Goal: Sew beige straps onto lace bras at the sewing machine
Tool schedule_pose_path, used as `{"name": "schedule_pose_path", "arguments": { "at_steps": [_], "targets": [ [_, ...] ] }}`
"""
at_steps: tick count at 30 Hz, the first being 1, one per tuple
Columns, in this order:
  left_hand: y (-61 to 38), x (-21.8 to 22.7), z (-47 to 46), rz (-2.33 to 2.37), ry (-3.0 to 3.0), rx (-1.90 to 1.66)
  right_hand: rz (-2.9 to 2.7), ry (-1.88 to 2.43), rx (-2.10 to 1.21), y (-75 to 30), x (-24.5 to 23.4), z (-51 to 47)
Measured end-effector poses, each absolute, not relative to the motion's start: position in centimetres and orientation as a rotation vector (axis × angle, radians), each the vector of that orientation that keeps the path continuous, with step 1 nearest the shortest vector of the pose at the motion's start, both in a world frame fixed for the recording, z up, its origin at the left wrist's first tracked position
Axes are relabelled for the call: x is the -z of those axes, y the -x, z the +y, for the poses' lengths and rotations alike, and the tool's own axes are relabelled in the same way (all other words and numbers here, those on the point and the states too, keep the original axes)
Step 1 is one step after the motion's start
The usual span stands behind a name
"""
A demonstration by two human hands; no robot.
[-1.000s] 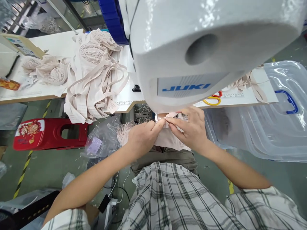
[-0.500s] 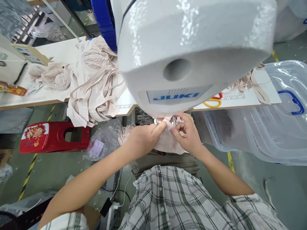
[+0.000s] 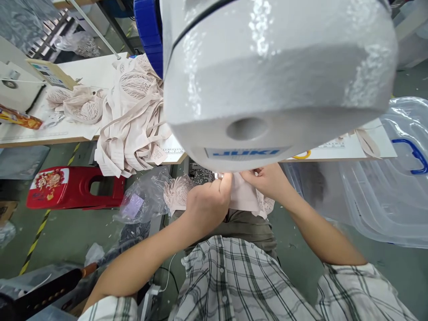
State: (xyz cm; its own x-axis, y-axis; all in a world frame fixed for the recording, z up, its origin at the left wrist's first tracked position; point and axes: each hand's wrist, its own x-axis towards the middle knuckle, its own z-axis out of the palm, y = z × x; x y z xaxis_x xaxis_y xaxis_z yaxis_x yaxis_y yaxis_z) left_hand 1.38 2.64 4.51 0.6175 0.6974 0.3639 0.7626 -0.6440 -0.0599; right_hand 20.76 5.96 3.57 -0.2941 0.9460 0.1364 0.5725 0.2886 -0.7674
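In the head view we see our left hand (image 3: 207, 206) curled, its fingertips pinching the beige fabric piece (image 3: 243, 198) just under the head of the white JUKI sewing machine (image 3: 274, 80). Our right hand (image 3: 269, 180) grips the same piece beside it, though its fingertips are partly hidden by the machine. A heap of beige lace garments (image 3: 132, 118) lies on the white table (image 3: 83, 71) to the left, and a clear plastic bin (image 3: 384, 191) stands to the right.

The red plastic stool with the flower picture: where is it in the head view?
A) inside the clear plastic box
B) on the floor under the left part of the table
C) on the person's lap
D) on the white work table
B: the red plastic stool lies on the green floor, below the edge of the white work table.
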Motion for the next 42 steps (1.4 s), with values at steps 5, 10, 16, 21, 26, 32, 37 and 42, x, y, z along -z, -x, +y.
{"name": "schedule_pose_path", "arguments": {
  "at_steps": [5, 10, 16, 21, 26, 32, 37, 42],
  "targets": [
    [-1.6, -4.4, 2.6, -1.254, 2.661, 0.526, -1.837, 1.274, -0.887, -20.8, -3.9, 6.7],
    [-1.7, -4.6, 2.7, -1.206, 2.605, 0.558, -1.8, 1.272, -0.919, -20.7, -3.8, 6.7],
    [-1.8, -4.7, 2.8, -1.192, 2.572, 0.556, -1.81, 1.264, -0.901, -20.8, -3.6, 6.7],
    [-1.9, -4.8, 2.8, -1.187, 2.582, 0.537, -1.775, 1.258, -0.942, -21.1, -3.3, 6.7],
    [-1.5, -4.9, 2.9, -1.169, 2.615, 0.515, -1.746, 1.279, -0.911, -21.2, -3.0, 6.6],
    [-0.9, -5.1, 2.8, -1.241, 2.567, 0.461, -1.753, 1.196, -0.938, -20.6, -2.7, 6.5],
    [-1.2, -5.0, 2.9, -1.202, 2.633, 0.492, -1.725, 1.231, -0.948, -21.2, -2.7, 6.5],
    [-0.6, -4.8, 3.0, -1.317, 2.614, 0.479, -1.755, 1.21, -0.964, -20.7, -2.9, 6.6]
  ]
}}
